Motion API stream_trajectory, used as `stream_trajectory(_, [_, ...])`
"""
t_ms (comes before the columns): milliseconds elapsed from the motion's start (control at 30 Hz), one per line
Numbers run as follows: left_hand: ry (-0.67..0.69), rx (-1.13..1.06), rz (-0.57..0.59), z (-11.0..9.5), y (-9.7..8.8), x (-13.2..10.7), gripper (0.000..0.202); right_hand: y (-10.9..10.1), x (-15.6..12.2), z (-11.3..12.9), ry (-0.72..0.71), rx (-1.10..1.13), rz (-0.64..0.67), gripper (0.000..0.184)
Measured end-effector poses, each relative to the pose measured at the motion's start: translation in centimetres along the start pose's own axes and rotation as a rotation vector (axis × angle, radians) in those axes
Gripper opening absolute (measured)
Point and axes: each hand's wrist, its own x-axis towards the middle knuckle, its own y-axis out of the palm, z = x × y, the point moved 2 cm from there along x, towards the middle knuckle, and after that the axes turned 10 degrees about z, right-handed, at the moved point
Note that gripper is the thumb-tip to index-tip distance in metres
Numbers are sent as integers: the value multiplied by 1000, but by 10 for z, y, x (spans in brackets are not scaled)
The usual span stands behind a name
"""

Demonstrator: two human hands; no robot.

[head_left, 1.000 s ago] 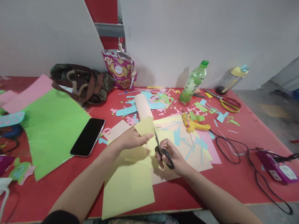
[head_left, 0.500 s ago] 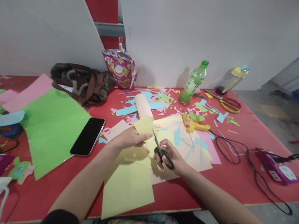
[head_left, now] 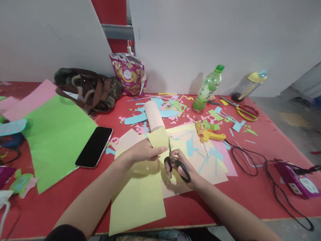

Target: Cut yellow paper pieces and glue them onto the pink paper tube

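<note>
My left hand (head_left: 145, 151) pinches a small piece of yellow paper (head_left: 158, 137), with the thumb laid across its lower part. In my right hand (head_left: 184, 165) is a pair of black-handled scissors (head_left: 173, 158), the fingers through the loops. The scissor blades are spread and point up beside the paper's right edge; whether they touch it I cannot tell. Beneath both hands lie a yellow sheet (head_left: 138, 205) and a pale peach sheet (head_left: 217, 174) with thin blue strips on it. Just beyond the held paper a pale pink paper tube (head_left: 153, 115) lies across a blue paper strip (head_left: 135, 119).
A phone (head_left: 94, 147) rests partly on a green sheet (head_left: 58, 138) at left. On the right are a yellow glue gun (head_left: 208, 134), its black cord and a purple power strip (head_left: 296, 180). Behind stand a green bottle (head_left: 209, 89), a snack bag (head_left: 128, 74) and a camouflage bag (head_left: 96, 89).
The held yellow paper has shifted slightly right and down and turned a little. The scissors have opened wider, with their handles spreading apart and their tip moving slightly right.
</note>
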Motion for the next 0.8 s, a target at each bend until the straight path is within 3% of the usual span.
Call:
stream_trajectory(200, [8,-56,5,-2,3,2,34,-1,-1,0,2,-38,-20,45])
stream_trajectory(400, [48,-25,93,0,3,3,33,-1,-2,-1,-12,-39,-16,47])
stream_trajectory(800, [19,24,91,3,0,2,34,-2,-3,-1,0,-84,-10,46])
